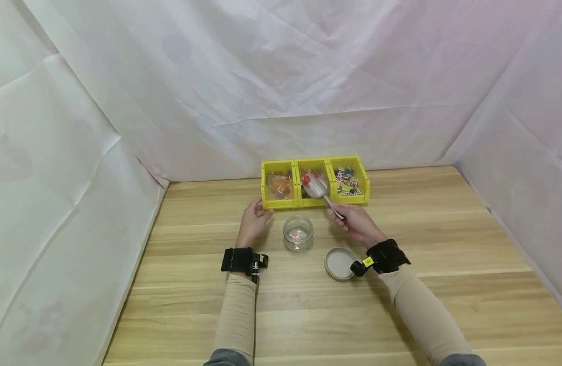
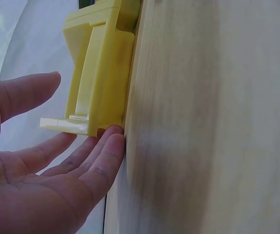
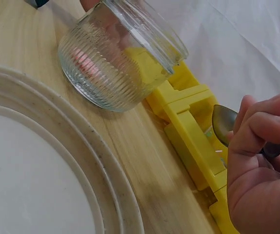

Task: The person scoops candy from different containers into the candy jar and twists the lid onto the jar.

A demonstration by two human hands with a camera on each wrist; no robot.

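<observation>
My right hand [image 1: 357, 222] grips the handle of a metal scoop [image 1: 316, 189], whose bowl is over the middle compartment of a yellow three-part bin [image 1: 311, 202]. A red piece [image 1: 306, 180] shows at the scoop's tip. With its fingers fairly straight, my left hand [image 1: 254, 221] touches the bin's left end; in the left wrist view the thumb [image 2: 32, 92] stands apart from the yellow wall. In front of the bin stands an open glass jar [image 1: 298, 239], with something small and pinkish at its bottom. The right wrist view shows the ribbed jar tilted by the camera angle.
A round lid [image 1: 339, 264] lies on the wooden table [image 1: 290, 320], near my right wrist. Small lollipops with white sticks [image 1: 346, 182] fill the right compartment, and orange and purple ones [image 1: 280, 186] the left. White cloth [image 1: 281, 76] hangs behind and at both sides.
</observation>
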